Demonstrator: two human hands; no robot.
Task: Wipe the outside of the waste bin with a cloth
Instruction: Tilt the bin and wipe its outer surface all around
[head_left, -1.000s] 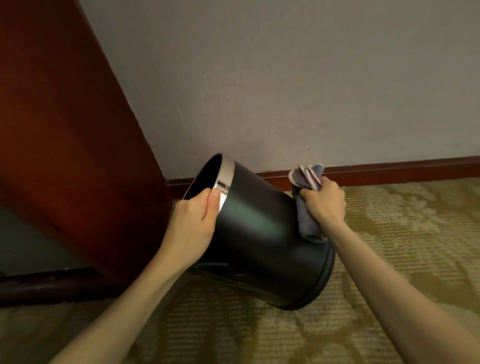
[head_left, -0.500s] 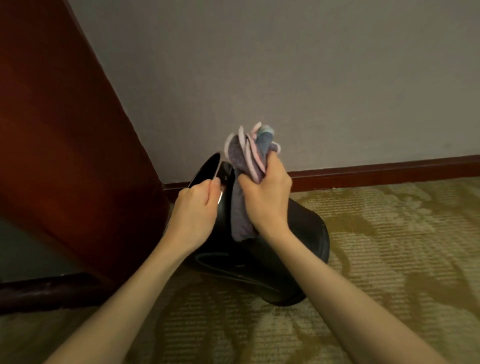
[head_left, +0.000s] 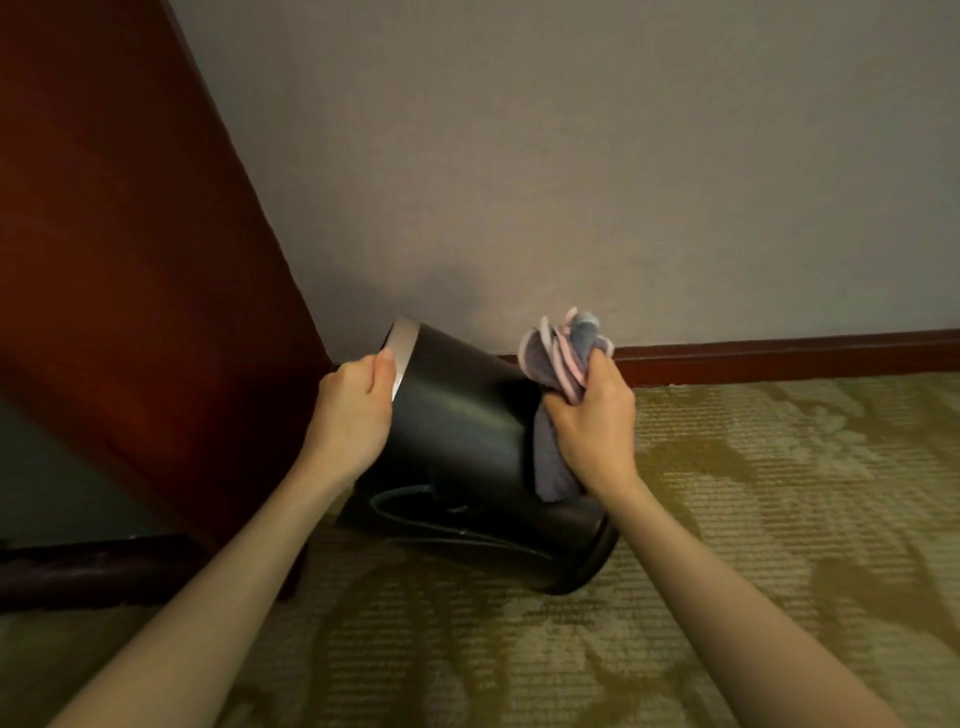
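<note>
Dim, warm indoor light, and the picture is slightly soft all over. The dark waste bin (head_left: 457, 431) shows faint sheen streaks and a brighter glint on its pale rim. A weak shadow smudges the wall (head_left: 571, 156) just above the bin, and a darker one lies on the carpet (head_left: 727, 519) beneath it. Left of the bin, the wooden panel (head_left: 104, 260) falls into near-black.

A carpeted room: patterned carpet (head_left: 753, 519), dark wooden skirting board (head_left: 779, 351), plain wall (head_left: 571, 156).

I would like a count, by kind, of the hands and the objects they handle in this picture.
Black round waste bin with a silver rim: 1
Grey cloth with pink edges: 1
Hands: 2, left hand on the bin's rim, right hand gripping the cloth
Total: 4
</note>
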